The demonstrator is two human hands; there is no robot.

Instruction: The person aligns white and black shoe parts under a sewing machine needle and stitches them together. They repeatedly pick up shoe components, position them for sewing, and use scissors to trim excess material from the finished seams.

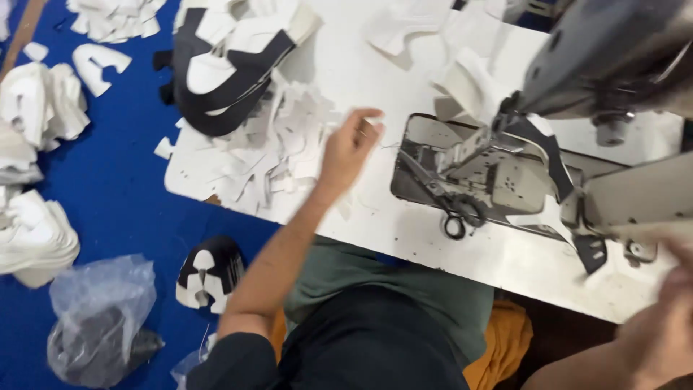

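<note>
White work surface stands over a blue floor. Left hand rests, fingers loosely spread, at the edge of a heap of white cut fabric pieces; the heap's long axis runs toward the far left. Right hand is blurred, grip unclear. Clear plastic bag holds dark material.

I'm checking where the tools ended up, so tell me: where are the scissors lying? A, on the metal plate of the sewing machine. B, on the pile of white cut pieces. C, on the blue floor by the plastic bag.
A: the scissors lie on the sewing machine's metal plate, right of the left hand.
</note>
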